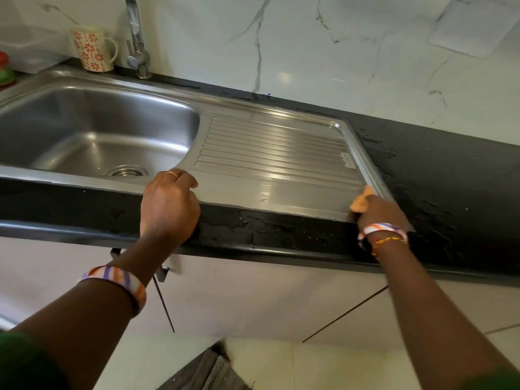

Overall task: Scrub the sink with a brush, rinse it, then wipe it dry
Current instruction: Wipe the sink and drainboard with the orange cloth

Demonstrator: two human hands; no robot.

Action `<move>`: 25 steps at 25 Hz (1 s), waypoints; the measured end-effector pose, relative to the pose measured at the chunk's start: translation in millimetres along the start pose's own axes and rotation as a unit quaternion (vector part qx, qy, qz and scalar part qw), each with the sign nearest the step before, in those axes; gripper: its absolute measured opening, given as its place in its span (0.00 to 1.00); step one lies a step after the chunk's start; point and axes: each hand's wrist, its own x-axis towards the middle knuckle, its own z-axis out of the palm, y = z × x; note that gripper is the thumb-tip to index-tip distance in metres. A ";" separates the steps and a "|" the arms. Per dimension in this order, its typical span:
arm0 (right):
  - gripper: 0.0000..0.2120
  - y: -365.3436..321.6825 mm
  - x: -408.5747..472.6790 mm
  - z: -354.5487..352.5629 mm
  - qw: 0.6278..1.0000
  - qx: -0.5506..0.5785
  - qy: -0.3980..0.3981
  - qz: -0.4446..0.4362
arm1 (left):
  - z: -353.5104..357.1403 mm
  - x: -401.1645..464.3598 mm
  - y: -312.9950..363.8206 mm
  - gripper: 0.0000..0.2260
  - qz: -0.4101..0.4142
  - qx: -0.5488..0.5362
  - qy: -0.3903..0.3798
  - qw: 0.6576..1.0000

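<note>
The stainless steel sink (92,128) has a deep basin at the left and a ribbed drainboard (270,153) at the right. My right hand (380,211) grips an orange cloth (361,199) at the drainboard's near right corner, pressed onto the steel. My left hand (168,201) rests on the sink's front rim next to the basin, its fingers curled and holding nothing. A drain strainer (126,171) shows at the basin's bottom. The tap (136,38) stands behind the basin. No brush is in view.
A flowered mug (94,49) stands left of the tap. The black countertop (422,170) around the sink carries water patches to the right and along the front. A clear plastic box (25,49) sits at the far left. White cabinet doors hang below.
</note>
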 end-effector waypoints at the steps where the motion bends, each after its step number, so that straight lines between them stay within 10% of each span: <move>1: 0.15 -24.9 -12.8 8.1 0.999 0.028 0.008 -0.025 | -0.2 -0.3 -0.1 0.08 -0.007 -0.001 0.000 1.000; 8: 0.17 -165.6 -51.4 43.7 0.926 0.099 -0.174 -0.321 | -1.9 0.8 -1.8 0.10 -0.037 0.010 0.001 0.999; 17: 0.17 27.4 0.6 -19.5 0.997 0.000 -0.072 0.033 | -2.6 -1.0 0.2 0.11 -0.046 -0.006 0.004 0.999; 25: 0.15 -153.6 -57.0 41.6 0.936 0.094 -0.157 -0.302 | -1.9 1.0 -1.7 0.11 -0.059 0.011 -0.013 0.998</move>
